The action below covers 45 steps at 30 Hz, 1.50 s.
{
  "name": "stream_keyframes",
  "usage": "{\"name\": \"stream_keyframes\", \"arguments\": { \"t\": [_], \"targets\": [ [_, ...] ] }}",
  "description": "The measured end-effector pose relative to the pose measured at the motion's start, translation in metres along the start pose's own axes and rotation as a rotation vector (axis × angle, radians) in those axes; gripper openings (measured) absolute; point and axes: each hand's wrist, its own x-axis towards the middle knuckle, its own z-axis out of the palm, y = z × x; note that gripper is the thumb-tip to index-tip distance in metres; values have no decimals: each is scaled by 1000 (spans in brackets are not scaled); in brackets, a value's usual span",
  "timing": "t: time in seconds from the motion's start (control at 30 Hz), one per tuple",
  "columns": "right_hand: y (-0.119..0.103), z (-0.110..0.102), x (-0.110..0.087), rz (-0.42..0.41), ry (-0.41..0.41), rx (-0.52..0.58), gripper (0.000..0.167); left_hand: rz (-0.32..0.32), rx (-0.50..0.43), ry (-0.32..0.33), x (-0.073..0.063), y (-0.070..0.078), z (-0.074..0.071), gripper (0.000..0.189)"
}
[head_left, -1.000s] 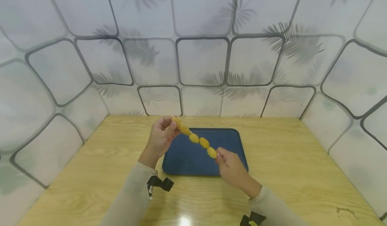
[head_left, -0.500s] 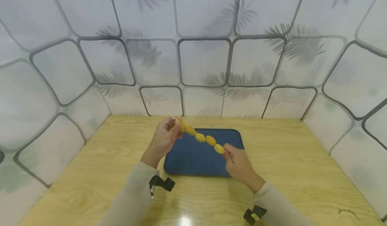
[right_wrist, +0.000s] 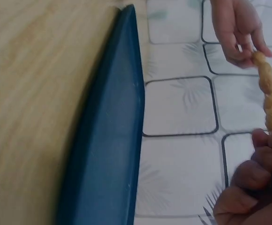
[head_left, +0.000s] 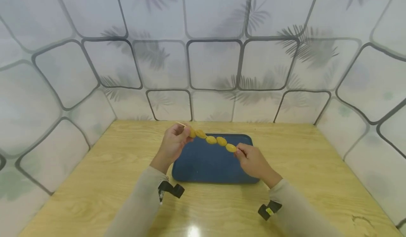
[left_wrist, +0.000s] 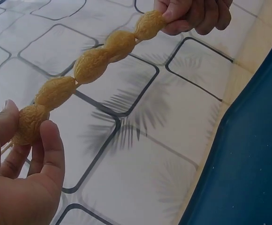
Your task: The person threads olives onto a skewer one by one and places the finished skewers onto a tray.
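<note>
A skewer (head_left: 211,140) threaded with several oval, wrinkled golden-yellow balls is held up between both hands, over the blue tray (head_left: 209,164). My left hand (head_left: 172,143) pinches the ball at the far left end between thumb and fingers; a bit of bare stick pokes out past it. In the left wrist view that end ball (left_wrist: 30,124) sits between the thumb and fingertips. My right hand (head_left: 255,161) grips the other end, its fingers curled right beside the last ball (head_left: 231,147). The stick inside that fist is hidden.
The tray lies flat on a light wood table (head_left: 104,180). A pale wall covering (head_left: 212,64) with dark outlined blocks and leaf shapes rises behind the table and along both sides. Black straps with small mounts (head_left: 172,188) sit at the wrists.
The right hand has moved right and up, so the skewer now lies closer to level. The left hand has shifted slightly right, and more bare stick shows past it.
</note>
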Motion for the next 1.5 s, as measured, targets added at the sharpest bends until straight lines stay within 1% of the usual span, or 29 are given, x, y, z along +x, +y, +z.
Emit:
{"name": "stream_keyframes", "arguments": {
  "t": [0.07, 0.13, 0.23, 0.3, 0.4, 0.47, 0.53, 0.7, 0.77, 0.83, 0.93, 1.03, 1.1, 1.27, 1.43, 1.5],
  "targets": [
    [0, -6, 2, 25, -31, -22, 19, -48, 27, 38, 1, 3, 1, 14],
    [-1, -10, 3, 32, -57, -48, 19, -83, 49, 55, 2, 5, 1, 8],
    [0, -12, 3, 50, -72, -63, 19, -116, 84, 43, 3, 5, -1, 7],
    [2, -12, 3, 88, -77, -62, 21, -146, 111, 20, 4, 5, -4, 16],
    [7, -12, 1, 177, -79, -35, 20, -194, 180, -12, 4, 4, -12, 36],
    [11, -11, 0, 245, -79, -9, 20, -230, 264, -20, 3, 2, -19, 44],
    [17, -10, -1, 310, -73, 18, 20, -264, 362, -20, 1, 0, -28, 47],
    [31, -6, -1, 444, -59, 78, 20, -363, 622, -11, -10, -10, -53, 43],
    [35, -3, -1, 480, -57, 117, 21, -401, 702, 0, -16, -15, -62, 41],
    [37, -1, 0, 493, -55, 146, 21, -430, 749, 13, -22, -19, -69, 40],
    [41, 3, 2, 502, -62, 175, 20, -451, 783, 32, -29, -24, -75, 38],
    [44, 8, 5, 528, -67, 193, 20, -458, 817, 18, -33, -25, -77, 38],
    [46, 11, 5, 550, -67, 210, 21, -466, 857, 4, -36, -26, -77, 38],
    [51, 18, 8, 587, -80, 236, 21, -480, 953, -26, -39, -29, -77, 46],
    [54, 25, 12, 613, -90, 228, 21, -481, 975, -28, -41, -30, -74, 49],
    [55, 28, 13, 607, -96, 218, 21, -484, 980, -19, -41, -31, -73, 48]
  ]
}}
